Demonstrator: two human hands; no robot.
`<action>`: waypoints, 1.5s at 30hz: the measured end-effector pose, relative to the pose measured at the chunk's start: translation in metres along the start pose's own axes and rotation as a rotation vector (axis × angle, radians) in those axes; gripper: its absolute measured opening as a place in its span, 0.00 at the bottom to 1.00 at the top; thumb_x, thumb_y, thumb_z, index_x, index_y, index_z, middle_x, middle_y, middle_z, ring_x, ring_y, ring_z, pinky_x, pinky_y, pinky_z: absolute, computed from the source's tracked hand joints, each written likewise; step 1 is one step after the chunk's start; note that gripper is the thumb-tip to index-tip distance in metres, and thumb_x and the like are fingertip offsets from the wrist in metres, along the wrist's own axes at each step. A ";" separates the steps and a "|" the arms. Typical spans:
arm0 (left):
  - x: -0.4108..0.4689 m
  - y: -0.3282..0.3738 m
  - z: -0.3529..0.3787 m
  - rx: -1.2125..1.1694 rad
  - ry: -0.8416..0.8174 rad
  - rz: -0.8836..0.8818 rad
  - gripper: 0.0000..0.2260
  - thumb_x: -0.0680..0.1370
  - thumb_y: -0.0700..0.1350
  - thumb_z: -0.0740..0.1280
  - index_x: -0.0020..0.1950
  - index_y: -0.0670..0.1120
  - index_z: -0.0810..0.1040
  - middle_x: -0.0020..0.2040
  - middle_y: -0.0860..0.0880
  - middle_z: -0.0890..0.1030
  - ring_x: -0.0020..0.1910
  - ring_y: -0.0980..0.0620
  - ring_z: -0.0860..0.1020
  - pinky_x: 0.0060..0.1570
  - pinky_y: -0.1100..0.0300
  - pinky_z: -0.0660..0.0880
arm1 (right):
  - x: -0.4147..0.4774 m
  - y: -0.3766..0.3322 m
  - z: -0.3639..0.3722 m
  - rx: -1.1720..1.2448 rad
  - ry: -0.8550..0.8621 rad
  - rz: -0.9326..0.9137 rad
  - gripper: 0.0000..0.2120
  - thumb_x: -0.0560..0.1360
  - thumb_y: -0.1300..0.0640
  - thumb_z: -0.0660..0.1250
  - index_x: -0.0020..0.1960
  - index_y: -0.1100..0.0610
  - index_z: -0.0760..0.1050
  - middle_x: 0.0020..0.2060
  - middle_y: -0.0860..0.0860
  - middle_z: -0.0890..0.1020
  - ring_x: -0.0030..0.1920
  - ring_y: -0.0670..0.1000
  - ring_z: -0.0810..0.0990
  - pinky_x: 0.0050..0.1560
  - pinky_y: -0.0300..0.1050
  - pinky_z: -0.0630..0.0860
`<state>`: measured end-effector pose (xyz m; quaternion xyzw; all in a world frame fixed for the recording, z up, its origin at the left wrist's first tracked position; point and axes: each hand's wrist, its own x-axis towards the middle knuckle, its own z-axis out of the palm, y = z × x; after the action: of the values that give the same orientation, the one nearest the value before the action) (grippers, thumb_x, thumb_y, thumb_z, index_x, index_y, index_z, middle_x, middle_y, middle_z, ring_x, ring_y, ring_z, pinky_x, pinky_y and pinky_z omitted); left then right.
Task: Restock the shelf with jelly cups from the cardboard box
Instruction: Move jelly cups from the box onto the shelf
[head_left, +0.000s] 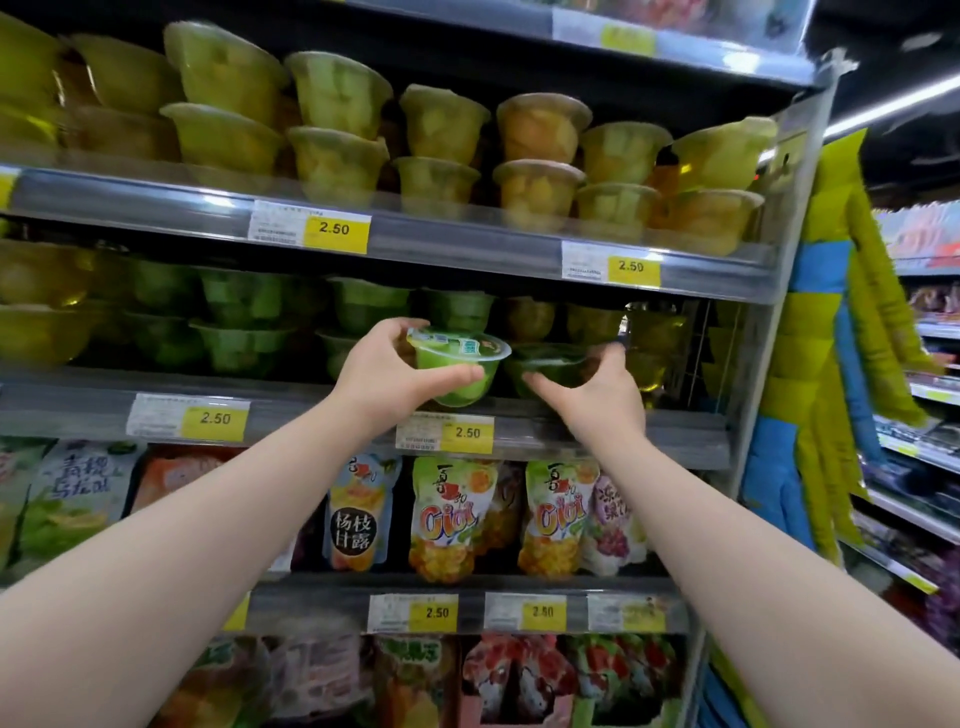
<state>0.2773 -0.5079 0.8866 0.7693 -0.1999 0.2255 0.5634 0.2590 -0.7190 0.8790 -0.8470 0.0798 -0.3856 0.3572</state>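
Observation:
My left hand (387, 371) grips a green jelly cup (464, 371) with a printed lid, held at the front edge of the middle shelf (311, 405). Just to its right, my right hand (605, 389) holds a second green jelly cup (550, 366) inside the shelf, fingers curled under it and thumb at its right rim. Stacked green jelly cups (244, 322) fill the shelf to the left, and yellowish cups (592, 322) sit behind. The cardboard box is out of view.
The shelf above carries stacked yellow and orange jelly cups (441, 145). Below hang rows of jelly pouches (449, 514). Yellow price tags (467, 432) line the shelf rails. A blue and yellow hanging display (826, 364) borders the shelf's right end.

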 end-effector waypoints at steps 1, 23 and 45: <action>-0.001 0.002 0.003 0.002 0.003 0.000 0.38 0.62 0.55 0.79 0.69 0.48 0.70 0.57 0.53 0.77 0.54 0.56 0.76 0.44 0.72 0.70 | 0.001 0.001 -0.001 -0.010 -0.008 -0.001 0.39 0.66 0.37 0.73 0.66 0.56 0.63 0.62 0.53 0.76 0.60 0.57 0.76 0.54 0.49 0.74; -0.004 0.039 0.060 -0.369 -0.249 0.059 0.40 0.60 0.55 0.77 0.70 0.48 0.70 0.58 0.52 0.81 0.58 0.56 0.79 0.58 0.58 0.76 | -0.013 0.019 -0.052 0.525 -0.231 -0.262 0.21 0.67 0.54 0.77 0.58 0.50 0.76 0.50 0.42 0.82 0.49 0.39 0.81 0.48 0.31 0.76; 0.025 0.006 0.090 0.111 -0.032 0.185 0.05 0.74 0.46 0.72 0.49 0.52 0.81 0.52 0.50 0.80 0.45 0.61 0.78 0.47 0.69 0.73 | 0.026 0.019 -0.016 0.371 0.023 -0.039 0.36 0.66 0.39 0.75 0.69 0.55 0.71 0.61 0.48 0.78 0.61 0.49 0.76 0.62 0.49 0.74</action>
<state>0.3055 -0.5965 0.8815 0.7811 -0.2664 0.2748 0.4933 0.2682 -0.7528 0.8890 -0.7635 -0.0049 -0.4101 0.4989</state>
